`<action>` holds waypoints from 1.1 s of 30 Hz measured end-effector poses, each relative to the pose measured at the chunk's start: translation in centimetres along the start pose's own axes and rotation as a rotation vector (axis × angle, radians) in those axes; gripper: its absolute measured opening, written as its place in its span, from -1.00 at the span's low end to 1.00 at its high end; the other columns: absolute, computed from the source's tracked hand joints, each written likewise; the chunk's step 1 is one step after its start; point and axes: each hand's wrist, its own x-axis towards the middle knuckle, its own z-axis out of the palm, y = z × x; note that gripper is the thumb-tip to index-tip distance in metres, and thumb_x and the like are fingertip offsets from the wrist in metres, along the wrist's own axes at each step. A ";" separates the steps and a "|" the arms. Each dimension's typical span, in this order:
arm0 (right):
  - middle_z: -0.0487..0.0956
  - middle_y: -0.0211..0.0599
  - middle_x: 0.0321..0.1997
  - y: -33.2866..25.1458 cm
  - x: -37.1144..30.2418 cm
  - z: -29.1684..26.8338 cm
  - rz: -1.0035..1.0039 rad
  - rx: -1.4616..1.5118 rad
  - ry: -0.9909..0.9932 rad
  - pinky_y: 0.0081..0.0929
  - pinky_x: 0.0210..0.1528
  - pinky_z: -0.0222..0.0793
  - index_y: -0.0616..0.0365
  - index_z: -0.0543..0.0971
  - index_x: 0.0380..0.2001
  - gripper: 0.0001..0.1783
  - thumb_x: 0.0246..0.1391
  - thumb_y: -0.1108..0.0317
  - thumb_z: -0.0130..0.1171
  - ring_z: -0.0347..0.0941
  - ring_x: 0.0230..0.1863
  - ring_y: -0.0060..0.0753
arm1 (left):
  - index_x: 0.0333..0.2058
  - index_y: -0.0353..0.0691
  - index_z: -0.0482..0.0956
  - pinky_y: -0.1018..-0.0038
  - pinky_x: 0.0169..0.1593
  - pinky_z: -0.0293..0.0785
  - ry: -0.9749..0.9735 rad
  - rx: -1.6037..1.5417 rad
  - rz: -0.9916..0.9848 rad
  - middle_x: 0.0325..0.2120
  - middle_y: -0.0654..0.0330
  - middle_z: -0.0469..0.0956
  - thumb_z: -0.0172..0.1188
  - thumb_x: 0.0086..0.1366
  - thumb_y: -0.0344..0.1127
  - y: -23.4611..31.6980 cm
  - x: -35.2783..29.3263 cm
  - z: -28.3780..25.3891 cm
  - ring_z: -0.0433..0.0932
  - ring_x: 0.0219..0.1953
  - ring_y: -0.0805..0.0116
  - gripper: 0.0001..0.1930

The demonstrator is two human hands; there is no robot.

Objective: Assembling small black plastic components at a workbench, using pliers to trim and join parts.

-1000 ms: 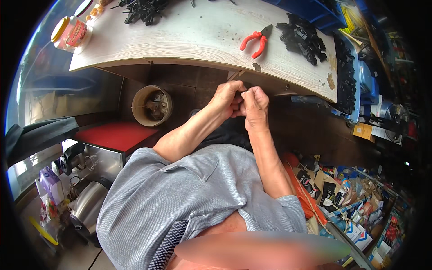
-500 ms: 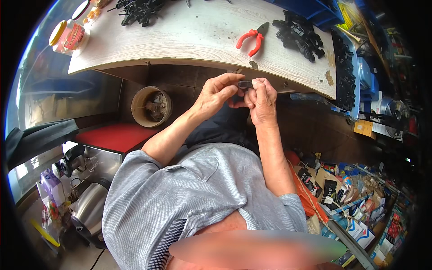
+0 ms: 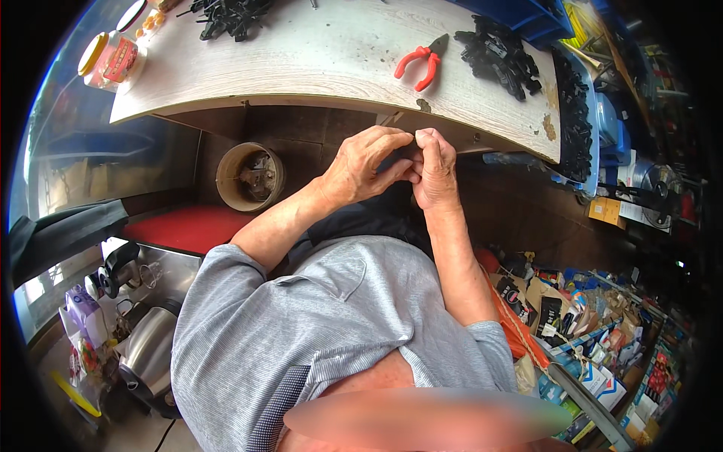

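Just off the front edge of the wooden table point(image 3: 301, 71), my two hands meet at the fingertips. My left hand point(image 3: 369, 162) has its fingers curled, index fingertip and thumb reaching my right hand. My right hand point(image 3: 435, 167) is closed, thumb on top. A small black plastic piece is pinched between them, almost wholly hidden by the fingers. Beyond my hands, red-handled pliers point(image 3: 423, 63) lie on the table with their handles spread. A pile of black plastic pieces point(image 3: 497, 54) lies right of the pliers, and another black pile point(image 3: 230, 16) lies at the far left.
A lidded jar point(image 3: 111, 62) stands at the table's left end. Below the table is a round bucket point(image 3: 227, 179) with scraps inside. Blue bins point(image 3: 527, 16) and a tray of black parts point(image 3: 574, 113) line the right side. Cluttered goods point(image 3: 587, 316) lie at lower right.
My fingers have closed further around the small black piece, which showed plainly between them before. My left hand has turned slightly, and its lower fingers now reach the right hand.
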 end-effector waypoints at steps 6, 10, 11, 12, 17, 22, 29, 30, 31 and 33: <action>0.13 -0.65 -0.72 0.5 0.0 0.5 -0.002 0.024 0.010 -0.68 -0.73 -0.03 -0.04 0.39 -0.52 -0.76 0.21 0.16 0.05 0.01 -0.74 -0.76 | -0.19 -0.34 0.52 0.45 -0.40 0.54 -0.008 0.041 -0.215 -0.38 0.03 0.58 0.34 0.10 -0.48 0.3 -0.1 0.4 0.63 -0.40 0.21 -0.72; 0.18 -0.64 -0.71 0.6 0.1 1.1 -0.012 0.052 0.038 -0.66 -0.73 -0.02 -0.05 0.39 -0.53 -0.75 0.22 0.17 0.03 0.05 -0.74 -0.74 | -0.23 -0.33 0.53 0.45 -0.47 0.50 0.039 -0.062 -0.324 -0.47 0.06 0.57 0.30 0.13 -0.48 0.7 0.2 0.6 0.62 -0.48 0.24 -0.78; 0.18 -0.64 -0.71 0.6 0.1 1.2 -0.012 0.052 0.036 -0.66 -0.73 -0.02 -0.05 0.39 -0.53 -0.75 0.22 0.17 0.03 0.05 -0.74 -0.74 | -0.26 -0.32 0.53 0.43 -0.49 0.49 0.054 -0.032 -0.309 -0.50 0.07 0.55 0.30 0.11 -0.48 0.7 0.3 0.6 0.60 -0.51 0.22 -0.79; 0.21 -0.63 -0.70 0.6 0.1 1.4 -0.021 0.027 0.060 -0.66 -0.73 -0.02 -0.05 0.40 -0.53 -0.75 0.22 0.17 0.03 0.07 -0.73 -0.74 | -0.29 -0.32 0.53 0.42 -0.50 0.48 0.069 -0.003 -0.294 -0.53 0.08 0.54 0.30 0.08 -0.48 0.8 0.4 0.6 0.58 -0.55 0.20 -0.80; 0.28 -0.62 -0.67 0.6 0.1 1.9 -0.019 0.007 0.088 -0.67 -0.72 0.00 -0.06 0.42 -0.51 -0.76 0.24 0.18 0.02 0.13 -0.71 -0.73 | -0.43 -0.25 0.45 0.28 -0.50 0.48 0.013 0.164 -0.184 -0.58 0.09 0.50 0.32 -0.02 -0.38 0.2 1.4 0.0 0.55 -0.56 0.08 -0.79; 0.24 -0.64 -0.69 0.0 -0.1 3.3 -0.065 0.039 0.163 -0.68 -0.71 -0.02 -0.07 0.41 -0.51 -0.76 0.26 0.19 0.00 0.12 -0.71 -0.76 | -0.35 -0.24 0.54 0.35 -0.48 0.47 -0.080 0.198 -0.130 -0.52 0.08 0.53 0.35 -0.01 -0.40 0.2 2.7 -1.9 0.53 -0.56 0.08 -0.78; 0.01 -0.56 -0.80 -4.5 1.5 2.0 -0.118 0.057 0.079 -0.06 -0.57 0.56 -0.03 0.21 -0.70 -0.60 0.19 0.17 -0.02 0.02 -0.77 -0.60 | -0.20 -0.20 0.58 0.22 -0.24 0.54 0.231 0.417 -0.158 -0.34 0.03 0.59 0.31 0.10 -0.25 -3.1 10.0 -7.5 0.60 -0.31 -0.02 -0.71; 0.01 -0.56 -0.80 -5.5 1.9 1.8 -0.117 0.056 0.111 -0.05 -0.55 0.56 -0.03 0.21 -0.70 -0.60 0.19 0.17 -0.03 0.03 -0.76 -0.60 | -0.18 -0.19 0.58 0.21 -0.23 0.54 0.322 0.566 -0.159 -0.29 0.02 0.59 0.31 0.10 -0.25 -4.5 12.0 -8.4 0.61 -0.29 -0.01 -0.70; 0.02 -0.56 -0.80 -6.4 2.4 1.6 -0.115 0.055 0.136 -0.05 -0.54 0.56 -0.03 0.21 -0.70 -0.60 0.20 0.17 -0.03 0.03 -0.76 -0.59 | -0.19 -0.18 0.58 0.20 -0.21 0.53 0.386 0.617 -0.099 -0.26 0.03 0.58 0.28 0.11 -0.26 -6.9 13.5 -9.3 0.60 -0.28 -0.01 -0.72; 0.03 -0.54 -0.81 -8.1 3.6 1.3 -0.125 0.041 0.197 0.00 -0.50 0.56 -0.02 0.20 -0.72 -0.58 0.21 0.18 -0.05 0.05 -0.76 -0.57 | -0.21 -0.16 0.58 0.16 -0.17 0.53 0.381 0.726 -0.146 -0.19 0.04 0.57 0.22 0.14 -0.28 -10.2 15.3 -10.5 0.60 -0.24 -0.01 -0.77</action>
